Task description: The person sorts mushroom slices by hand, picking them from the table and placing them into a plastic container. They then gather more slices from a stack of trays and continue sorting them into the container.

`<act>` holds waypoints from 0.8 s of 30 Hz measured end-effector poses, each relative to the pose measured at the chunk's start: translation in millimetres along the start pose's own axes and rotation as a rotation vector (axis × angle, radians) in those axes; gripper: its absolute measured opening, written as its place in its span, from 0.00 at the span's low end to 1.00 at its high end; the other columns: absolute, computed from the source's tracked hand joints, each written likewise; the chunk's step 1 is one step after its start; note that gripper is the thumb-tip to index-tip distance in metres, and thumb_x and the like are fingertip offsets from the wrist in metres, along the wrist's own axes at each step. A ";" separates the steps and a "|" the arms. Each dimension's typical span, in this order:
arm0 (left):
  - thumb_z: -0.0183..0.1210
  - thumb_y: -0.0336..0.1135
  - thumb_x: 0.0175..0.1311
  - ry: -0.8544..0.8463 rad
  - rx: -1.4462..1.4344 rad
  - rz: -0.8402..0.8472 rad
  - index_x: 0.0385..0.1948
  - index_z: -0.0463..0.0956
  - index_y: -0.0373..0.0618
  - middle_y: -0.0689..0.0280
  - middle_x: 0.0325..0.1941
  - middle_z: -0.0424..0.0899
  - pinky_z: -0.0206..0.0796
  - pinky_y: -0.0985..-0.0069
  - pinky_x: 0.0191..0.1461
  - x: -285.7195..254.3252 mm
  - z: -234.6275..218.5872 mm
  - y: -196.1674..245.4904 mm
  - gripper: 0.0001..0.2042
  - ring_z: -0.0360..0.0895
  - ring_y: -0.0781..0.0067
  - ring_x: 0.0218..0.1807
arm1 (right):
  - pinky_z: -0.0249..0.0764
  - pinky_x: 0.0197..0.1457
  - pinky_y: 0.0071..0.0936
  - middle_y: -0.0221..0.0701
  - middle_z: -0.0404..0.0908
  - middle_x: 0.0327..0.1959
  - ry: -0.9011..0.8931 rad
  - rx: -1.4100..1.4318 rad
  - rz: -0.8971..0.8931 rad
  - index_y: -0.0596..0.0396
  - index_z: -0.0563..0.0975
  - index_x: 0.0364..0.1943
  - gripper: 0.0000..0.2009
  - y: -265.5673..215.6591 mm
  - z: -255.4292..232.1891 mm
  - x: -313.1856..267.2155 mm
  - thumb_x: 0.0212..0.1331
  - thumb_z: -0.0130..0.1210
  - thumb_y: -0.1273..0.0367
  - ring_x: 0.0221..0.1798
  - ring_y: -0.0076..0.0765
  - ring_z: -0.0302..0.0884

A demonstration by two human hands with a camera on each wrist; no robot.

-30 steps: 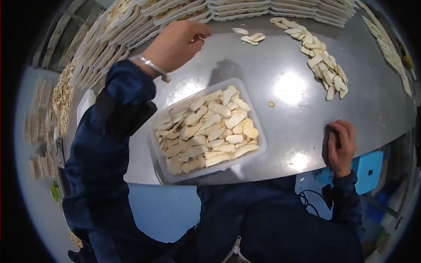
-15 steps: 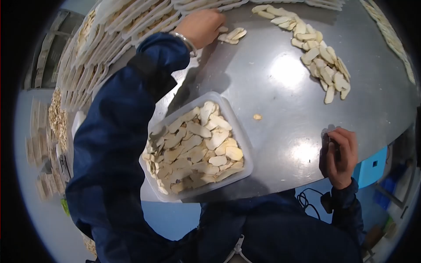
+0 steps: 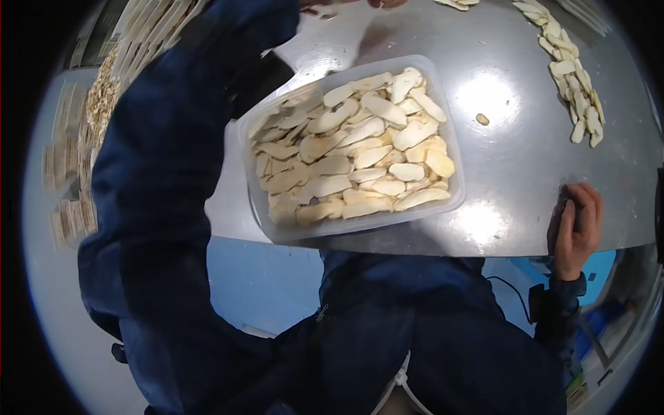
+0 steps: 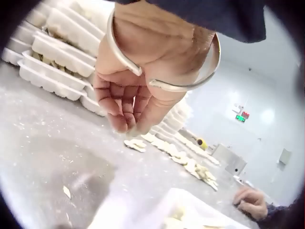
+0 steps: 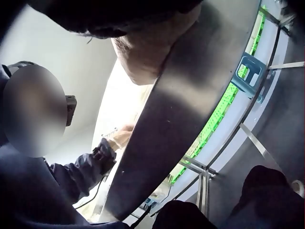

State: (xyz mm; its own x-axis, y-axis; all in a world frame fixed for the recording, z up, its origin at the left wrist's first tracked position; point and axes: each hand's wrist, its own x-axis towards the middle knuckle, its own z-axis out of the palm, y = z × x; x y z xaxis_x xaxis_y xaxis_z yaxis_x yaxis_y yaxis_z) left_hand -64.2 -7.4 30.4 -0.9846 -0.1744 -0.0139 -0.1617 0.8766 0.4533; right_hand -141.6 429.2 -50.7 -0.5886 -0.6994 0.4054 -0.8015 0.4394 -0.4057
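My left hand (image 4: 152,67), with a silver open bangle at the wrist, hangs over the metal table. Its fingers are loosely curled, thumb tip close to the fingertips, and nothing shows between them. Only parts of its fingers reach into the top of the head view. A small group of pale slices (image 4: 136,145) lies on the table beyond it. A clear plastic tray (image 3: 453,197) filled with overlapping pale dried slices (image 3: 332,166) stands before me at the table edge. My right hand (image 3: 579,228) rests loosely curled at the table's front edge, holding nothing visible.
A long row of slices (image 3: 577,90) lies at the right; one small brownish piece (image 3: 482,119) lies nearer. Filled trays (image 4: 52,76) are stacked along the far left. In the right wrist view, a sleeved arm (image 5: 86,167) and a blue stool (image 5: 250,74) appear.
The left hand reached to beside the small slice group, then ended up left of it at the head view's top edge. The head view shifted, so tray and table sit higher. The right hand stayed put.
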 end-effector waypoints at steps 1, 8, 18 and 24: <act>0.64 0.38 0.48 -0.025 -0.062 -0.061 0.26 0.82 0.40 0.54 0.25 0.84 0.71 0.66 0.36 -27.4 -11.0 14.2 0.10 0.81 0.57 0.30 | 0.73 0.52 0.32 0.41 0.76 0.48 -0.004 -0.006 -0.003 0.61 0.78 0.44 0.11 -0.9 -0.8 -0.2 0.58 0.50 0.80 0.49 0.42 0.76; 0.57 0.23 0.62 -0.064 -0.237 -0.106 0.40 0.82 0.39 0.69 0.32 0.79 0.63 0.80 0.35 -210.7 -21.8 24.9 0.07 0.73 0.80 0.33 | 0.72 0.57 0.32 0.40 0.76 0.50 -0.009 -0.022 -0.010 0.61 0.78 0.45 0.10 2.7 -0.6 -1.5 0.61 0.51 0.78 0.52 0.42 0.76; 0.62 0.24 0.58 0.010 -0.374 -0.244 0.35 0.82 0.41 0.69 0.28 0.80 0.61 0.80 0.32 -261.1 20.6 40.4 0.05 0.72 0.81 0.29 | 0.72 0.55 0.31 0.39 0.76 0.49 -0.032 -0.080 -0.064 0.60 0.78 0.44 0.09 1.6 -3.3 1.5 0.61 0.51 0.78 0.50 0.41 0.76; 0.63 0.24 0.57 0.061 -0.396 -0.198 0.35 0.80 0.40 0.68 0.29 0.81 0.65 0.80 0.34 -254.6 30.8 46.1 0.05 0.75 0.79 0.30 | 0.73 0.53 0.30 0.39 0.75 0.48 -0.016 -0.059 -0.054 0.60 0.78 0.44 0.10 -2.0 -1.9 1.8 0.60 0.51 0.79 0.48 0.40 0.76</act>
State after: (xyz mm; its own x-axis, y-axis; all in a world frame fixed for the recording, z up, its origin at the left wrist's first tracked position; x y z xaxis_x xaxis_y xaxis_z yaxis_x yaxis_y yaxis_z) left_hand 177.0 91.3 27.4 -0.9295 -0.3582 -0.0879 -0.2971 0.5860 0.7539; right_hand -141.2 428.1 -47.6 -0.5430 -0.7318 0.4119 -0.8371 0.4327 -0.3348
